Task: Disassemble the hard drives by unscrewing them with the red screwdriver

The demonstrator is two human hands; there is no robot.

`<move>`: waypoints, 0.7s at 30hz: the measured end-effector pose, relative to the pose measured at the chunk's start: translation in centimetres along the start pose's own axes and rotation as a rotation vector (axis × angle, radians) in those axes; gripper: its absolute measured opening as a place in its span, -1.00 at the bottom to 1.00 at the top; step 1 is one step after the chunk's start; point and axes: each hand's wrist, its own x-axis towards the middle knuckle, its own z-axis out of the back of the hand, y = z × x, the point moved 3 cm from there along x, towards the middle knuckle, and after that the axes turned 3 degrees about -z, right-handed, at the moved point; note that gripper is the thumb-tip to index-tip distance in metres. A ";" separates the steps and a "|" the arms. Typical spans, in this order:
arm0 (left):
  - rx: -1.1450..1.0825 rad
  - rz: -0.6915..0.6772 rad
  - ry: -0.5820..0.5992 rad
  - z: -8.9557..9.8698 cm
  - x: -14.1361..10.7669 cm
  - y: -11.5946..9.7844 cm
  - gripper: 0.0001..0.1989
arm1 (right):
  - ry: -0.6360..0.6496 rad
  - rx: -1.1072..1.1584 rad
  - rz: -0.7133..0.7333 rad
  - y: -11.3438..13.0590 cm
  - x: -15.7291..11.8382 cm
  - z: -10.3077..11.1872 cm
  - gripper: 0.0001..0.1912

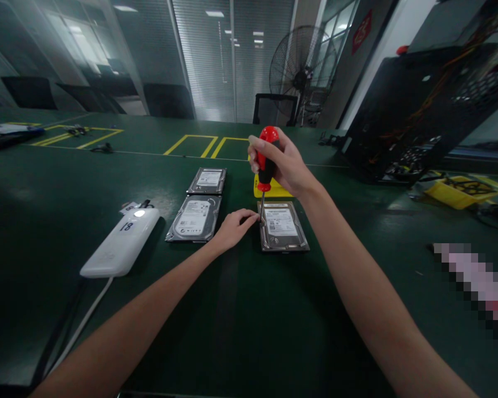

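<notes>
A hard drive (280,221) with a white label lies flat on the green table before me. My right hand (282,160) is closed around the red and black handle of a screwdriver (267,160), held nearly upright. Its thin shaft reaches down to the drive's upper left edge. Beside that edge, my left hand (234,228) has thumb and forefinger pinched close to the screwdriver's tip; whatever is between them is too small to tell. Left of this hand lie two more hard drives, a nearer one (193,218) and a farther one (207,180), end to end.
Behind the hard drive is a yellow tray (274,190), partly hidden by my right hand. A white power bank (122,243) with a cable lies at left. A black computer case (402,116) stands at right, near a yellow container (460,192). A pixelated patch covers something at far right.
</notes>
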 end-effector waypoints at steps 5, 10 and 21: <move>0.000 -0.003 0.006 0.0 0.0 0.2 -0.72 | 0.012 0.028 -0.010 -0.2 0.2 0.3 -0.55; -0.016 -0.015 -0.006 -0.1 0.0 0.3 -0.71 | 0.005 0.095 0.023 -0.6 0.6 0.5 -0.47; -0.027 -0.010 -0.003 -0.2 0.1 0.3 -0.72 | -0.108 0.034 0.045 -0.6 0.3 0.1 -0.54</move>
